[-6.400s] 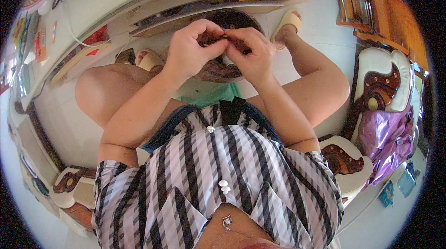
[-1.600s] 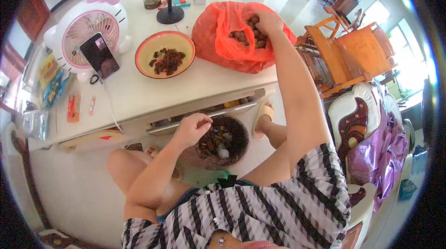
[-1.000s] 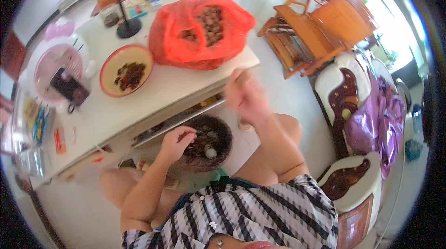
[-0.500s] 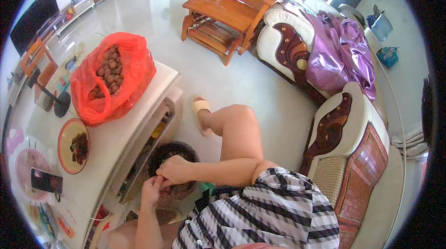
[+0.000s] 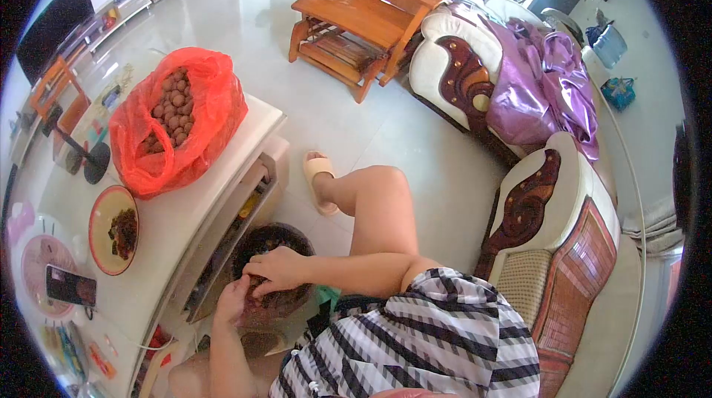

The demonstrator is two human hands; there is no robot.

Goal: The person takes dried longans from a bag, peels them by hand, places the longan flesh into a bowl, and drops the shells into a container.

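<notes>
My two hands are close together above a dark round bin [image 5: 302, 246] on the floor, beside the table's open side. My left hand [image 5: 233, 301] has its fingers pressed together, pointing up toward the right hand; whatever small thing they hold is hidden. My right hand [image 5: 280, 268] comes in from the right, back upward, fingers and thumb apart, with nothing plainly held in it. On the table, a red plastic bag [image 5: 211, 138] stands open, full of round brown fruits or nuts [image 5: 175, 105]. Nearer my hands, a red-rimmed bowl [image 5: 104, 229] contains dark brown pieces [image 5: 124, 231].
A phone [image 5: 70, 285] lies across a pinkish round dish on the white table [image 5: 170, 231]. A black stand [image 5: 96, 164] is behind the bowl. My slippered foot [image 5: 319, 168] is beyond the bin. A wooden chair [image 5: 363, 8] and a sofa [image 5: 552, 212] stand farther off.
My right hand's fingers have spread from a closed pinch, and its thumb has come away. My left hand has shifted slightly left and up. The bag and bowl have stayed put.
</notes>
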